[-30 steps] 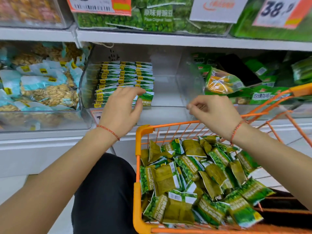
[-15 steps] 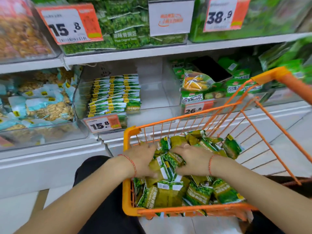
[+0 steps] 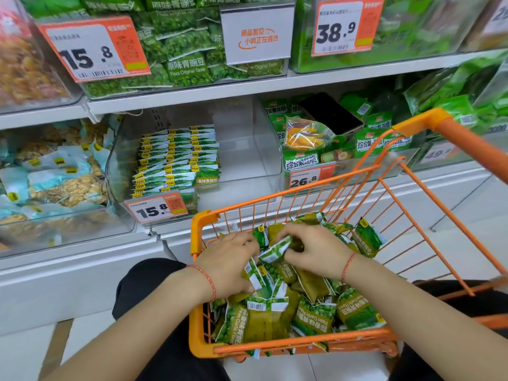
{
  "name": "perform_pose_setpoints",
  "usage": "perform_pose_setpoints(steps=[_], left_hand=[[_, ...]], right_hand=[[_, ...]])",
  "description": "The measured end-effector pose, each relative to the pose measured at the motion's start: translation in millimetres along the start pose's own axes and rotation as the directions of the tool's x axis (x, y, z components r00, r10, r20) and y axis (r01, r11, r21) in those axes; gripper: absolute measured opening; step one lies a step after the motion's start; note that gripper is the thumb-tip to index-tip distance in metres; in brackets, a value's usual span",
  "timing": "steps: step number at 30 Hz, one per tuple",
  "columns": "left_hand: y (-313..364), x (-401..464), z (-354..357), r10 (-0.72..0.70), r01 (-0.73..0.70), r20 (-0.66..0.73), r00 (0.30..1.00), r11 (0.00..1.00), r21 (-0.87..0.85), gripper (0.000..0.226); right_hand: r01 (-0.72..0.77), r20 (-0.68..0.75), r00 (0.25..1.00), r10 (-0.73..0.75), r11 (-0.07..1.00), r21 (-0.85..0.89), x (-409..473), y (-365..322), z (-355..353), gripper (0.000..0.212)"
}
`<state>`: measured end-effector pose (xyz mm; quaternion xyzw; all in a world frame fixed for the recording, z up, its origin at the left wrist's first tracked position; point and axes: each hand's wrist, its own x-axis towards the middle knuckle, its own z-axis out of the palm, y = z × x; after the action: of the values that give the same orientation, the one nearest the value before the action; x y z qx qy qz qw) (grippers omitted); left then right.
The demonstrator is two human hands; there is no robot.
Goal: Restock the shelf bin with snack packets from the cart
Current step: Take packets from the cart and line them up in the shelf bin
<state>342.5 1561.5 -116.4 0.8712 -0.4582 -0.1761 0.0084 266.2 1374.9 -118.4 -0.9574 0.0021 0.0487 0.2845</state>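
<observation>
The orange wire cart (image 3: pixel 302 346) holds a heap of green snack packets (image 3: pixel 310 314). Both my hands are down in the heap. My left hand (image 3: pixel 228 264) curls round packets at the heap's left side. My right hand (image 3: pixel 310 251) pinches one green-and-white packet (image 3: pixel 275 250) lifted a little above the rest. On the middle shelf stands the clear shelf bin (image 3: pixel 247 149), with neat rows of the same packets (image 3: pixel 176 160) in its left half and bare room in its right half.
A 15.8 price tag (image 3: pixel 156 209) hangs on the bin's front. Left of it is a bin of nut packets (image 3: pixel 55 177); right of it a bin of green veggie-chip bags (image 3: pixel 330 144) with a dark phone (image 3: pixel 330 114) on top. The upper shelf holds pea bags (image 3: pixel 187 50).
My hands left the shelf bin and came down into the cart. They now work among the packets, and my right hand has raised one packet from the heap.
</observation>
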Motion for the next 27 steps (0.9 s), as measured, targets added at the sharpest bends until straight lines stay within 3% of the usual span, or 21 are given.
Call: perform_pose_setpoints(steps=[1, 2, 5, 8, 11, 13, 15, 16, 18, 20, 22, 24, 27], left_hand=[[-2.7, -0.5, -0.9, 0.000, -0.003, -0.047, 0.999, 0.997, -0.072, 0.039], [-5.5, -1.5, -3.2, -0.015, 0.004, -0.078, 0.997, 0.990, -0.138, 0.034], [-12.2, -1.8, -15.1, -0.097, 0.021, -0.154, 0.983, 0.900, -0.436, 0.030], [-12.4, -3.3, -34.2, -0.193, -0.073, -0.277, 0.941, 0.685, -0.725, 0.021], [-5.8, -4.2, -54.4, -0.271, -0.211, -0.352, 0.896, 0.438, -0.874, 0.021], [-1.1, -2.3, -61.7, -0.278, -0.289, -0.404, 0.872, 0.375, -0.881, 0.015], [1.3, -0.5, -63.3, -0.261, -0.313, -0.392, 0.882, 0.297, -0.902, 0.012], [-0.1, 0.9, -61.1, -0.244, -0.308, -0.371, 0.896, 0.261, -0.915, 0.013], [-2.4, 3.5, -55.8, -0.204, -0.280, -0.315, 0.927, 0.183, -0.942, 0.018], [-2.2, 6.5, -49.0, -0.180, -0.247, -0.253, 0.951, 0.055, -0.967, 0.014], [1.6, 9.6, -43.9, -0.175, -0.236, -0.227, 0.958, -0.031, -0.971, 0.012], [4.7, 13.5, -40.0, -0.199, -0.227, -0.217, 0.956, -0.030, -0.973, 0.019], [4.6, 20.6, -35.0, -0.214, -0.207, -0.204, 0.955, 0.006, -0.978, 0.029]], right_hand=[[-0.066, -0.073, 0.994, 0.082, 0.977, 0.202, 1.3, 2.1, -4.9, 0.010], [-0.125, -0.109, 0.977, 0.182, 0.909, 0.398, 3.0, 3.8, -9.7, 0.017], [-0.200, -0.050, 0.919, 0.392, 0.571, 0.796, 7.6, 10.8, -24.7, 0.015], [-0.152, 0.057, 0.894, 0.445, 0.179, 0.972, 7.5, 14.2, -32.7, 0.014], [-0.165, 0.129, 0.918, 0.376, 0.065, 0.984, 6.2, 16.6, -37.3, 0.025], [-0.167, 0.129, 0.921, 0.366, 0.074, 0.983, 5.6, 17.3, -37.0, 0.035], [-0.127, 0.076, 0.918, 0.389, 0.109, 0.986, 5.0, 18.9, -34.5, 0.059], [-0.086, 0.022, 0.924, 0.381, 0.151, 0.985, 5.0, 19.2, -32.6, 0.057], [0.041, -0.169, 0.913, 0.371, 0.329, 0.943, 5.1, 21.2, -29.7, 0.041], [0.182, -0.446, 0.822, 0.355, 0.577, 0.796, 4.6, 21.9, -29.1, 0.039], [0.282, -0.597, 0.758, 0.264, 0.691, 0.665, 3.2, 18.1, -30.4, 0.044], [0.326, -0.619, 0.760, 0.198, 0.708, 0.626, 2.8, 15.4, -29.0, 0.053], [0.322, -0.538, 0.833, 0.128, 0.679, 0.660, 3.4, 13.5, -24.8, 0.057]])
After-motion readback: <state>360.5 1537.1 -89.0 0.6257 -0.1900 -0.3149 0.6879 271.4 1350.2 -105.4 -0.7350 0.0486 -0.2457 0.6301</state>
